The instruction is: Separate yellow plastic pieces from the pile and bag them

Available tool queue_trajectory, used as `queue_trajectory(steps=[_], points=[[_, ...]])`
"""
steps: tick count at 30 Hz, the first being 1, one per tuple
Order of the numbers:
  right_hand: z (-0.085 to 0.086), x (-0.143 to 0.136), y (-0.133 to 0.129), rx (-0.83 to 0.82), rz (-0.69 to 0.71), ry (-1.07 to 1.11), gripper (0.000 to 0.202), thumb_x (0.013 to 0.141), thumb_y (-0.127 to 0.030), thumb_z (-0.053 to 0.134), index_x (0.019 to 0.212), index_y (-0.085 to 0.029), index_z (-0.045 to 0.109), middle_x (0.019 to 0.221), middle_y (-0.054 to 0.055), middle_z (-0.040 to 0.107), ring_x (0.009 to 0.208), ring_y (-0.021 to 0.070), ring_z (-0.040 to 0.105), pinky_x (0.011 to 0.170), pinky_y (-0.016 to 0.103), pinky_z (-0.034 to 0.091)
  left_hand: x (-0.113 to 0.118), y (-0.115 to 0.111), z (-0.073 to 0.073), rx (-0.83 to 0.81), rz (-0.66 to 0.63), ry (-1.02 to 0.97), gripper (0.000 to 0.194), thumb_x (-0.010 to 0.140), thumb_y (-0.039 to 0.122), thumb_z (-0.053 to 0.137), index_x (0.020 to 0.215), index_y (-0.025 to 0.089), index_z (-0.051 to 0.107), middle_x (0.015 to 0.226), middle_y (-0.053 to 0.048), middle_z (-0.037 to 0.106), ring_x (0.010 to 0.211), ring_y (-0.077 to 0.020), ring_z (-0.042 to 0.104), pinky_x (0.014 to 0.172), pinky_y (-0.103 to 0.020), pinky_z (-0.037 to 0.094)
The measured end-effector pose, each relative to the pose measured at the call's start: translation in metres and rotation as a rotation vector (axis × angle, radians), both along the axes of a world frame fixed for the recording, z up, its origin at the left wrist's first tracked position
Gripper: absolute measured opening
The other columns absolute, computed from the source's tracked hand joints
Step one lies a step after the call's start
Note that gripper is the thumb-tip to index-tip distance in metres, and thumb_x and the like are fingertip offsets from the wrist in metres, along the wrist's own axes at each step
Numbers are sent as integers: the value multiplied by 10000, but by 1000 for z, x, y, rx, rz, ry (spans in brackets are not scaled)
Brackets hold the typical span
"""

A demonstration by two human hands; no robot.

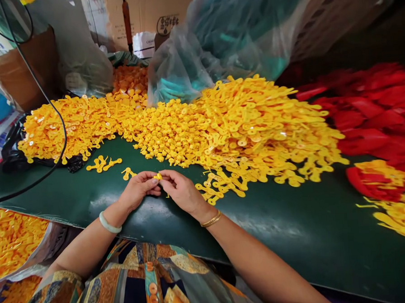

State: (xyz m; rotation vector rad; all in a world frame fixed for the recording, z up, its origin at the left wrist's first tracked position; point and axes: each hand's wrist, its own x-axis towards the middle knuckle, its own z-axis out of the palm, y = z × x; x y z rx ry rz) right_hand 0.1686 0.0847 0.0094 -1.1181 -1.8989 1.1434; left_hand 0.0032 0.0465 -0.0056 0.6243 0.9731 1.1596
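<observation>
Between my fingertips is a small yellow plastic piece (158, 176), held just above the near part of the green tabletop. My left hand (140, 189) pinches it from the left, fingers curled. From the other side my right hand (180, 189) grips it between thumb and forefinger. The fingers hide most of its shape. Right behind my hands lies a heap of small yellow knobs (169, 133). To the right it merges into a big pile of flat yellow plastic parts with round ends (265, 125). A few loose yellow parts (103, 163) lie beyond my left hand.
Another yellow heap (68, 124) rests on a black bag at the left. A black cable (55, 102) hangs across the table's left side. Red parts (373, 115) are piled at the right. Behind stand a clear plastic bag (197, 47) and a cardboard box (114, 20).
</observation>
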Motion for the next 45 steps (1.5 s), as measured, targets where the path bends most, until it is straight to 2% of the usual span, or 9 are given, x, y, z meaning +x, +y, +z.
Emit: queue_trajectory(steps=[4,6,9,14,28,34,41,45], points=[[4,5,1,-437,27,283,277,813,-350,646,1047,-202,652,884,31,734,727,166,696,712,347,610,-3,1,1,2,35,-50,393,690,311,827,985,114,657,763,-26,695,625,-87,643,641,-224,561],[4,5,0,-542,4,378,304,769,-351,699,1029,-199,660,866,26,735,721,163,696,718,351,614,-3,0,2,1,51,-72,381,690,297,828,982,119,659,762,-25,696,636,-90,648,663,-229,562],[2,4,0,-591,-21,438,342,728,-367,743,1016,-197,674,836,24,734,721,167,697,723,361,614,-3,-1,3,-1,56,-92,374,697,291,823,991,124,662,769,-26,697,650,-98,656,686,-242,565],[1,1,0,-518,-23,410,336,740,-358,738,1033,-200,695,861,22,734,741,163,697,736,333,605,-6,-1,2,-8,25,-122,386,713,298,814,1020,117,666,760,-27,682,634,-94,642,648,-227,563],[-8,2,-1,-118,27,199,256,852,-331,632,1077,-234,706,947,34,671,800,165,666,762,312,586,-7,-1,0,3,7,-150,371,729,291,805,1021,105,673,801,-35,677,644,-90,641,635,-219,571],[-8,1,-2,-94,24,208,245,865,-322,618,1078,-225,691,958,40,662,828,169,656,762,307,577,-6,-2,1,6,8,-165,347,739,287,798,1008,103,677,806,-35,674,643,-88,643,624,-217,583],[-8,1,-2,23,26,134,212,876,-283,610,1065,-238,696,937,31,659,849,164,639,812,308,544,-5,-2,3,5,13,-177,325,745,278,794,993,101,680,805,-40,675,645,-89,648,627,-215,594],[-10,2,-2,26,29,175,231,887,-302,604,1097,-244,680,970,37,651,860,168,642,809,312,548,-6,-2,2,4,26,-179,322,749,280,790,1000,112,679,798,-35,675,650,-92,653,635,-219,596]])
